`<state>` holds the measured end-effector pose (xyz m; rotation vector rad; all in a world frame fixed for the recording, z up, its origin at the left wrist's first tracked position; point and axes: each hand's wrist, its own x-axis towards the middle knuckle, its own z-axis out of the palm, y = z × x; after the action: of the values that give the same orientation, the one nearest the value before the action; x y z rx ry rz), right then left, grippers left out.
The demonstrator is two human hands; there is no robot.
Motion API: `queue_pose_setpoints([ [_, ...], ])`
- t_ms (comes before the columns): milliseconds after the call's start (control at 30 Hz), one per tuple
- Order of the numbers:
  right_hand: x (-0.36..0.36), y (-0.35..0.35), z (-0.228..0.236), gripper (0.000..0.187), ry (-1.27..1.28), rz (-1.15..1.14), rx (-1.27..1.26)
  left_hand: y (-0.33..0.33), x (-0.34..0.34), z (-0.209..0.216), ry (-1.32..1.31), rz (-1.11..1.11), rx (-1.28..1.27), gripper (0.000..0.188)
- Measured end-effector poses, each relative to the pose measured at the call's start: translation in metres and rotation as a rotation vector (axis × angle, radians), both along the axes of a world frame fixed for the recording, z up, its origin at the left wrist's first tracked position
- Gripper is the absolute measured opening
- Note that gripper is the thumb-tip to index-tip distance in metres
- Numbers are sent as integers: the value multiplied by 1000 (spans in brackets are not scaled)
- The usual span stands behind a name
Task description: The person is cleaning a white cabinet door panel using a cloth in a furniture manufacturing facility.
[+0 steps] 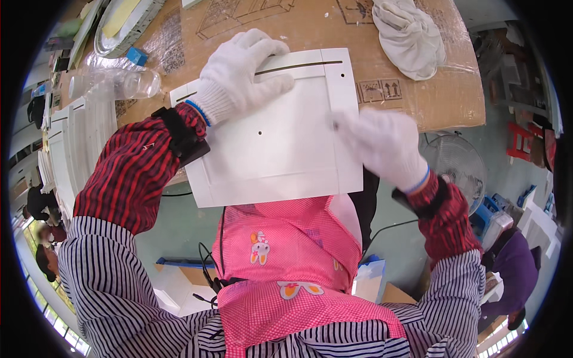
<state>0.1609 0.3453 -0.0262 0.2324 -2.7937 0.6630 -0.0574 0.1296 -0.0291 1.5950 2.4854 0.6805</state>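
A white framed panel (286,149), like a cabinet door, lies on the cardboard-covered table and juts over its near edge toward my apron. It has a dark slot along its far edge and small dark holes. My left hand (242,77), in a white knit glove, holds the panel at its far left, fingers by the far edge and thumb stretched across the face. My right hand (385,143), also gloved, is closed at the panel's right side. A small greyish tip shows at its fingers, blurred; what it belongs to is hidden.
Left on the table are a clear plastic bottle (116,83), a blue block (136,56) and an oval tray (122,27). A crumpled white cloth (410,39) lies far right. A floor fan (456,167) stands right; a person in purple (513,271) is beyond. White panels (74,161) stack at left.
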Motion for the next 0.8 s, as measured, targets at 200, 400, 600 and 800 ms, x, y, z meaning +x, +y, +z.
queue_pose_setpoints([
  [200,17,0,2,25,-59,-17,65,6,1,1,5,-14,4,45],
  [400,34,-5,11,25,-126,110,79,-1,-1,0,31,-4,27,42],
  [600,-19,26,-7,25,-4,-120,38,6,4,1,-8,-24,35,43],
  [800,-63,40,-9,25,64,-73,4,2,0,4,-17,-18,54,43],
])
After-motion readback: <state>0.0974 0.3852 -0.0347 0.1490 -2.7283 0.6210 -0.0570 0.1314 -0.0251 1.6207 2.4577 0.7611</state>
